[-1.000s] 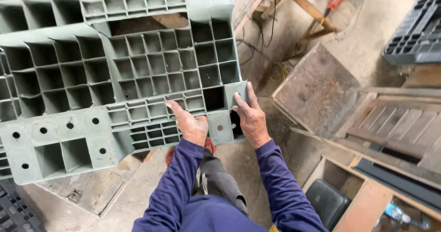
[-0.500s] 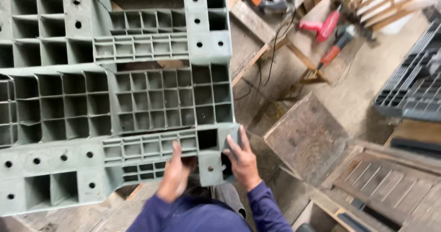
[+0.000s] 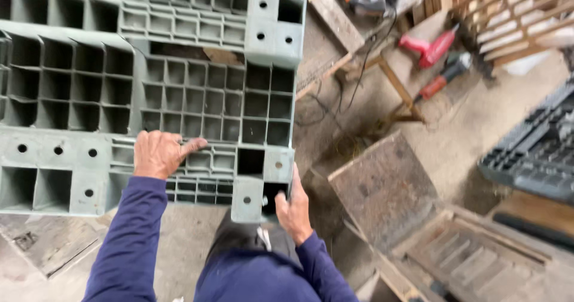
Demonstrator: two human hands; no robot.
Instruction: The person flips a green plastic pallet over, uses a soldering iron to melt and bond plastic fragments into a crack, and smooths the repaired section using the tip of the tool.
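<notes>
Grey-green plastic pallet (image 3: 179, 98): underside up, tilted above concrete floor (image 3: 179, 248).
Left hand (image 3: 156, 153): fingers curled into the ribbed grid.
Right hand (image 3: 293, 209): grasping the pallet's near corner.

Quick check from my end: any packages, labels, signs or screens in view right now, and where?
None in view, as far as the picture shows.
Only a grey-green plastic pallet held by the left hand and right hand, red power tools at upper right, and wooden boards on the floor.
</notes>
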